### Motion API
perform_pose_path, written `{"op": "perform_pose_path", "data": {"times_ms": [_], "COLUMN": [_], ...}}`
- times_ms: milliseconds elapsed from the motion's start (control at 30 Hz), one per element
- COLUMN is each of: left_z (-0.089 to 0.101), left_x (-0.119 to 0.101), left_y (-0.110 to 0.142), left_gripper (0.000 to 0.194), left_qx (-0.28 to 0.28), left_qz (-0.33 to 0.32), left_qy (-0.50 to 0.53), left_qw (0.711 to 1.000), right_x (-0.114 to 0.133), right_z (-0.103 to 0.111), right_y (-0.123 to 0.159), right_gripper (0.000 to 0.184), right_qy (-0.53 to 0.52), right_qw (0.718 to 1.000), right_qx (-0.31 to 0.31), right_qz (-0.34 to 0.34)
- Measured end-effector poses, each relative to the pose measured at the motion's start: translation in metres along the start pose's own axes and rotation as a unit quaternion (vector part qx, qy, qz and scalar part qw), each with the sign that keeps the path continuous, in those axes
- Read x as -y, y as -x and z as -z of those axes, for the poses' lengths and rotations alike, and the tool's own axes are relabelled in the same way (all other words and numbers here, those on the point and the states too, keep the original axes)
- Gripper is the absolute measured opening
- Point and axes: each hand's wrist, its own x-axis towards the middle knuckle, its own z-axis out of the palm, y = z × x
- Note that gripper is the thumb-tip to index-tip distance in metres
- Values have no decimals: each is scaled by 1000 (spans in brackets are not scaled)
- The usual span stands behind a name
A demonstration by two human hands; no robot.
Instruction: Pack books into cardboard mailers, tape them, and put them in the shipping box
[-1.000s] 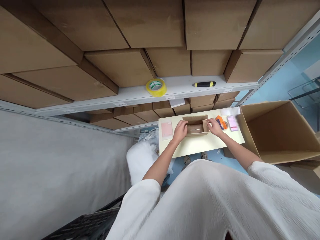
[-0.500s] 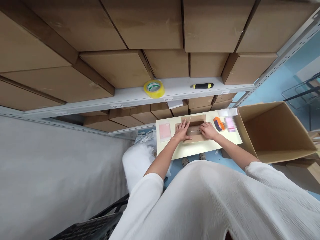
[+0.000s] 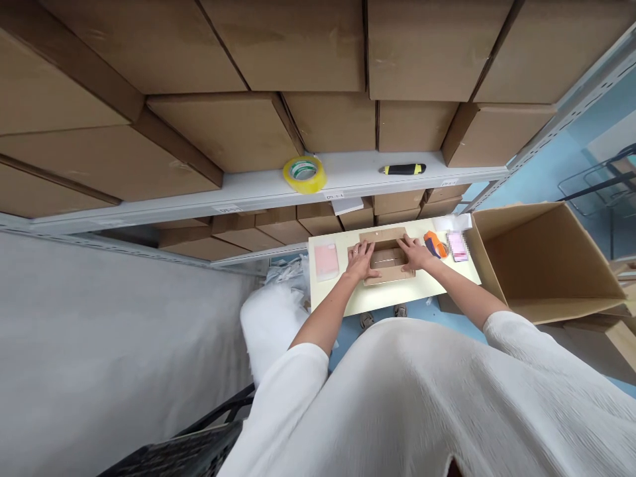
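Note:
On the pale yellow table (image 3: 358, 301) lies a small cardboard box (image 3: 390, 273) with its top flaps folded outward and its inside showing. My left hand (image 3: 360, 260) rests on the box's left side, fingers spread. At the right side, my right hand (image 3: 415, 254) lies with its fingers stretched over the edge and flap. Both hands touch the box without gripping it. Just right of my right hand is an orange and dark blue tape dispenser (image 3: 435, 245). A flat pink packet (image 3: 326, 261) lies to the left of the box.
A large open carton (image 3: 546, 265) stands right of the table. On the shelf ahead are a yellow tape roll (image 3: 305, 175) and a black and yellow utility knife (image 3: 403, 169), with cardboard boxes (image 3: 417, 126) behind. White bagged material (image 3: 271, 324) sits at the left. A pink item (image 3: 458, 246) is partly blurred.
My right hand has drawn back from inside the box to its right side, and its fingers have spread. My left hand stays on the left side.

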Motion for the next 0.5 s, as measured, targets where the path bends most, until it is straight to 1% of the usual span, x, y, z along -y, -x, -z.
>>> {"op": "perform_pose_path", "data": {"times_ms": [67,167,333,400,500], "left_z": [-3,-7,-9,-7,1], "left_x": [-1,-2,-3,-3,4], "left_y": [1,2,9,14,20], "left_gripper": [138,140,129,114,78], "left_qx": [-8,-24,-43,-59,-118], "left_qz": [2,-4,-20,-14,7], "left_qy": [9,19,51,81,136], "left_qw": [1000,1000,998,995,984], "right_x": [-3,-7,-9,-9,-9], "right_z": [-1,-3,-4,-4,-3], "right_y": [-9,-16,-17,-18,-19], "right_gripper": [138,140,149,148,144], "right_qy": [-9,-7,-4,-4,-11], "right_qw": [1000,1000,1000,1000,1000], "right_qx": [11,19,20,20,17], "right_qz": [10,24,6,6,13]}}
